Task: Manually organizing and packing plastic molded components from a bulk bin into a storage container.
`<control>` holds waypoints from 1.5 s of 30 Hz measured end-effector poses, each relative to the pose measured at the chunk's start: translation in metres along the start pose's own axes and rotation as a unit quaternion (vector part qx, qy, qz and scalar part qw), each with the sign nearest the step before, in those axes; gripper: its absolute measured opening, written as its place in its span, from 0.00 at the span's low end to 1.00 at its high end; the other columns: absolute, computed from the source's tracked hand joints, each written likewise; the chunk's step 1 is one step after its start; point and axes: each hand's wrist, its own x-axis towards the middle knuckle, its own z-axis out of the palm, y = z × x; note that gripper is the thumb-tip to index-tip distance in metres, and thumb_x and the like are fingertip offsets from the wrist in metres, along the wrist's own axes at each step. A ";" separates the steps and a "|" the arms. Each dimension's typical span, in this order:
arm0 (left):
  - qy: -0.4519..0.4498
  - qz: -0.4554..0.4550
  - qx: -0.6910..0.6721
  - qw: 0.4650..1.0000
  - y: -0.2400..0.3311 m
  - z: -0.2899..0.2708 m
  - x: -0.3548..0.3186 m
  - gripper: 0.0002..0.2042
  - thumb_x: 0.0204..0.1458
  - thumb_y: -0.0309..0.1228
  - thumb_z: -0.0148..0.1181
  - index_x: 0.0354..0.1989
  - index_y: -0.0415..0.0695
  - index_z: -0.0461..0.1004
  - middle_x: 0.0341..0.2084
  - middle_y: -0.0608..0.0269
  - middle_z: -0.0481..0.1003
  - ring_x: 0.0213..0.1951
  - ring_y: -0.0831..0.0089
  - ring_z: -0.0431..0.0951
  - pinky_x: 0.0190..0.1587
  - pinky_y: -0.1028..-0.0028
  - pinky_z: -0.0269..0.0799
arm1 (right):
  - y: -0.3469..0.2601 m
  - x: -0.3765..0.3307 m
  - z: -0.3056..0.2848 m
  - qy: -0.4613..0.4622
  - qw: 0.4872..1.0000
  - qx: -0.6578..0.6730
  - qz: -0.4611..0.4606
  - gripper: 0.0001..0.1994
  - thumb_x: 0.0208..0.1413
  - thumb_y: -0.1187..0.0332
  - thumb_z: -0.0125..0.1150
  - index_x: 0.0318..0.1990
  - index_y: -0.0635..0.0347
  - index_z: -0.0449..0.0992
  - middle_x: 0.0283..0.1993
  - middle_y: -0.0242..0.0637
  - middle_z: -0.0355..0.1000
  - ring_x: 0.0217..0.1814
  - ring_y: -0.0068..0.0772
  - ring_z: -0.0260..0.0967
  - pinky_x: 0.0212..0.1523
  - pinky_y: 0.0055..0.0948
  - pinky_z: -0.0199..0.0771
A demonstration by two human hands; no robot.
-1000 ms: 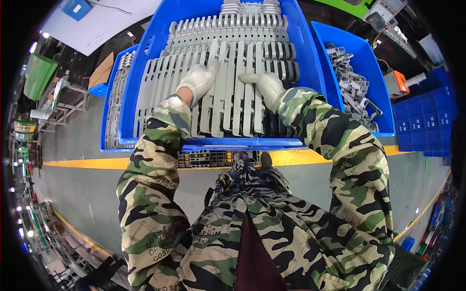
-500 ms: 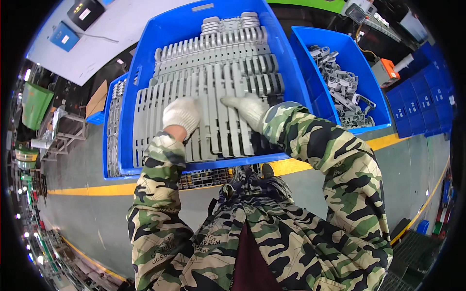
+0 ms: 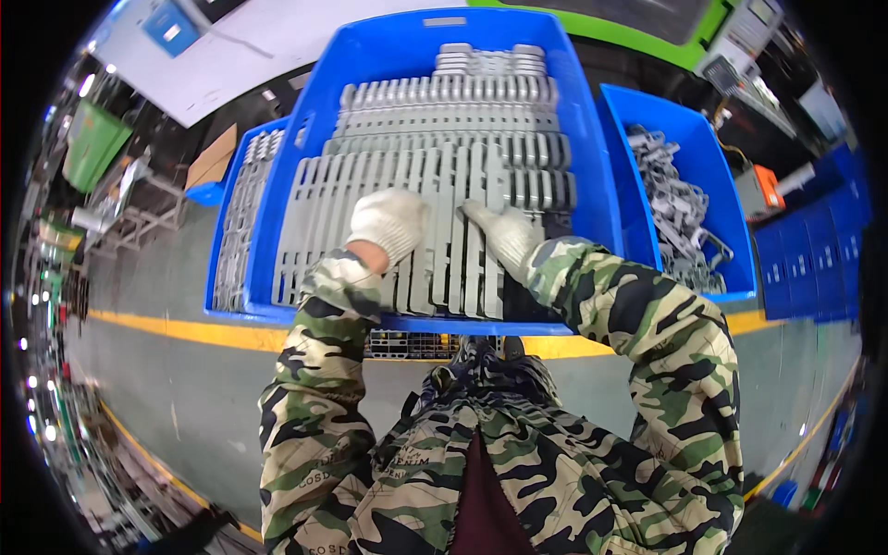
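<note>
Grey slotted plastic strips [image 3: 324,199] stand on edge, packed side by side in rows inside a large blue bin [image 3: 370,39]. My left hand [image 3: 388,224], in a white knit glove, is curled over the front row, its fingertips hidden among the strips. To its right, my gloved right hand [image 3: 504,233] grips the right end of that row. Its thumb points left across the strip tops, and its other fingers go down out of sight behind the end. Several strips between the hands lean slightly, with dark gaps between them.
A smaller blue bin [image 3: 735,213] of loose grey clips stands to the right. Another blue bin [image 3: 227,208] with grey parts is at the left. Stacked blue crates [image 3: 814,264] are at far right, and a yellow floor line [image 3: 185,330] runs below the bins.
My view has shifted, so the bins sit lower and further right in the picture. My hands are slightly closer together, both still at the front row of strips.
</note>
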 end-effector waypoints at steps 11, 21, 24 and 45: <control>0.218 0.281 -0.077 0.931 -0.019 0.042 0.005 0.11 0.47 0.36 0.66 0.28 0.42 0.89 0.28 0.50 0.86 0.35 0.48 0.86 0.41 0.54 0.84 | 0.075 0.039 0.013 -0.082 0.986 0.128 -0.071 0.30 0.76 0.48 0.62 0.62 0.74 0.81 0.58 0.37 0.82 0.54 0.29 0.77 0.58 0.31 0.77; 0.203 0.250 -0.052 0.945 -0.051 0.042 -0.004 0.13 0.46 0.40 0.67 0.31 0.45 0.91 0.28 0.53 0.86 0.36 0.51 0.87 0.42 0.55 0.84 | 0.000 0.012 0.004 -0.206 0.977 0.044 -0.041 0.34 0.75 0.50 0.61 0.69 0.79 0.74 0.65 0.44 0.79 0.62 0.38 0.77 0.65 0.34 0.74; 0.206 0.228 -0.053 0.950 -0.052 0.042 -0.003 0.13 0.44 0.40 0.67 0.30 0.45 0.90 0.27 0.52 0.85 0.35 0.50 0.87 0.41 0.54 0.84 | -0.030 0.042 -0.013 -0.086 0.941 -0.254 -0.205 0.37 0.74 0.47 0.59 0.69 0.81 0.72 0.63 0.59 0.79 0.63 0.49 0.78 0.67 0.40 0.74; 0.258 0.159 -0.103 0.947 -0.080 0.034 0.004 0.18 0.46 0.49 0.67 0.31 0.46 0.90 0.28 0.51 0.85 0.35 0.45 0.86 0.41 0.50 0.83 | -0.079 0.073 0.037 0.056 0.788 -0.474 -0.388 0.27 0.71 0.46 0.58 0.56 0.65 0.82 0.52 0.60 0.82 0.56 0.65 0.79 0.57 0.56 0.76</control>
